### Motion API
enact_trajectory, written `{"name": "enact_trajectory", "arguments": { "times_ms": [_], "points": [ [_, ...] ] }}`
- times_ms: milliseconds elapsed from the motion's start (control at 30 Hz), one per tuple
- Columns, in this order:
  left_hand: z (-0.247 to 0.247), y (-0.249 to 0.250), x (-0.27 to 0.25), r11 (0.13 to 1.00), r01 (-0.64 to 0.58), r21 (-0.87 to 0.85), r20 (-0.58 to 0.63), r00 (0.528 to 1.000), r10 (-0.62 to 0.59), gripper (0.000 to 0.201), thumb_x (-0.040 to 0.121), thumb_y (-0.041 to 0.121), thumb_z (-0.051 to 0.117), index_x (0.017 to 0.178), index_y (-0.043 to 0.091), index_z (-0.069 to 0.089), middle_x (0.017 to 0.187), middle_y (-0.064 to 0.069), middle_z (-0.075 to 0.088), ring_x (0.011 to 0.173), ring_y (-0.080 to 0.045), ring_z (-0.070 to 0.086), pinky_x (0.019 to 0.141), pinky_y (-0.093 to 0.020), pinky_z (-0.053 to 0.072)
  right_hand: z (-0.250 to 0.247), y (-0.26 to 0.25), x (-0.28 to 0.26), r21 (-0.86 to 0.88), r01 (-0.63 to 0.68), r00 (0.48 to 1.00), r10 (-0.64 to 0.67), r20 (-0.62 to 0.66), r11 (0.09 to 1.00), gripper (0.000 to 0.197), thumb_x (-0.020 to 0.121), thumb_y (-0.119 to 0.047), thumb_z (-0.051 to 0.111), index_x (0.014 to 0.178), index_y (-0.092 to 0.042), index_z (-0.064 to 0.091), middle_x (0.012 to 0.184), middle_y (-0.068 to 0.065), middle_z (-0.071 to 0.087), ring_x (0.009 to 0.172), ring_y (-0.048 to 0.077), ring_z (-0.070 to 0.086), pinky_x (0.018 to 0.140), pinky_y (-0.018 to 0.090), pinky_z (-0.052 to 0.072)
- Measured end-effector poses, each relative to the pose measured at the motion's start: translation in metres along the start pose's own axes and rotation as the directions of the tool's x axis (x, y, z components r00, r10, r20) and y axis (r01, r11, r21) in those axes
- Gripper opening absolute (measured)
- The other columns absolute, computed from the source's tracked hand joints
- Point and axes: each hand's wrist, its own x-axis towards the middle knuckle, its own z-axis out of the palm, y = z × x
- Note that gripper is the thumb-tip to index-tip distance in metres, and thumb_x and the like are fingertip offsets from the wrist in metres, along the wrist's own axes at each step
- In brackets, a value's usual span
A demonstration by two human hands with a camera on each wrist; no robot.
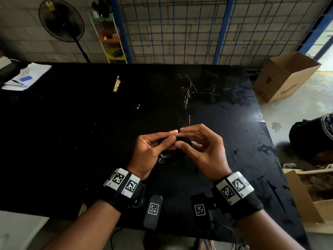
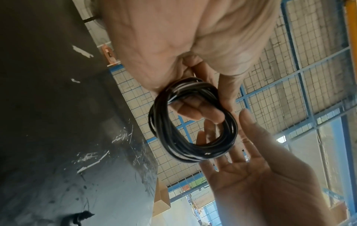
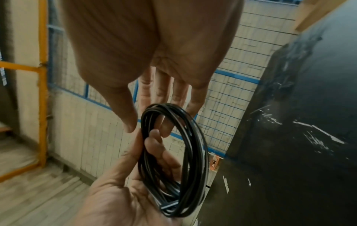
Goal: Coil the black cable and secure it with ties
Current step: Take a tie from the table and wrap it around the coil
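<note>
A small coil of black cable (image 1: 172, 156) hangs above the black table (image 1: 81, 132), between my two hands. My left hand (image 1: 153, 147) grips it, with the fingers curled through the loop and the thumb on top. The left wrist view has the coil (image 2: 193, 152) hanging from those curled fingers (image 2: 195, 110). My right hand (image 1: 201, 145) stands beside the coil with its fingers nearly straight and the index tip close to my left index tip. In the right wrist view the right fingers (image 3: 162, 94) reach behind the coil (image 3: 197, 152). I see no tie on the coil.
Small dark scraps (image 1: 241, 96) lie at the table's far right. Papers (image 1: 27, 76) sit on its far left corner. An open cardboard box (image 1: 286, 74) stands on the floor at right, another box (image 1: 310, 199) nearer me. A person in a dark cap (image 1: 313, 138) is at the right edge.
</note>
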Motion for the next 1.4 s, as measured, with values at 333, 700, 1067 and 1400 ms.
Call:
{"name": "enact_trajectory", "arguments": {
  "times_ms": [333,700,1067,1400],
  "points": [
    [-0.007,-0.012,-0.002,0.983,0.182,0.015,0.071,0.981,-0.183,0.027,0.085,0.017,0.07,0.109,0.005,0.078,0.085,-0.008,0.08,0.075,-0.011,0.073,0.072,-0.019,0.058,-0.004,0.031,-0.011,0.236,-0.098,0.987,0.125,-0.1,0.967,0.022,0.078,0.006,0.082,0.099,0.004,0.079,0.088,0.006,0.083,0.079,0.013,0.079,0.075,0.019,0.059],
    [-0.028,-0.067,-0.026,0.92,0.39,0.031,0.007,0.921,-0.39,0.026,0.08,0.007,0.074,0.105,0.002,0.08,0.096,-0.016,0.082,0.078,-0.012,0.076,0.067,-0.016,0.058,0.01,0.085,-0.06,0.267,-0.339,0.93,0.365,-0.052,0.902,0.02,0.08,0.007,0.082,0.1,0.008,0.078,0.088,0.001,0.083,0.083,0.012,0.08,0.077,0.018,0.059],
    [-0.023,-0.092,-0.009,0.88,0.472,-0.058,-0.109,0.873,-0.476,0.033,0.067,0.02,0.082,0.095,0.003,0.08,0.083,-0.017,0.077,0.065,-0.009,0.073,0.064,-0.016,0.058,-0.03,0.127,-0.043,0.212,-0.58,0.757,0.616,-0.217,0.787,0.014,0.094,-0.013,0.073,0.097,-0.001,0.079,0.082,0.01,0.082,0.073,0.017,0.079,0.075,0.028,0.059],
    [-0.02,-0.096,0.008,0.91,0.412,-0.039,-0.163,0.896,-0.413,0.021,0.077,0.01,0.073,0.096,0.003,0.078,0.077,-0.011,0.079,0.066,-0.008,0.073,0.066,-0.016,0.058,-0.113,0.227,0.02,-0.329,-0.906,0.415,0.717,-0.561,0.267,0.034,0.084,-0.042,0.072,0.095,-0.011,0.076,0.105,0.016,0.077,0.103,0.036,0.072,0.09,0.04,0.059]
  ]
}}
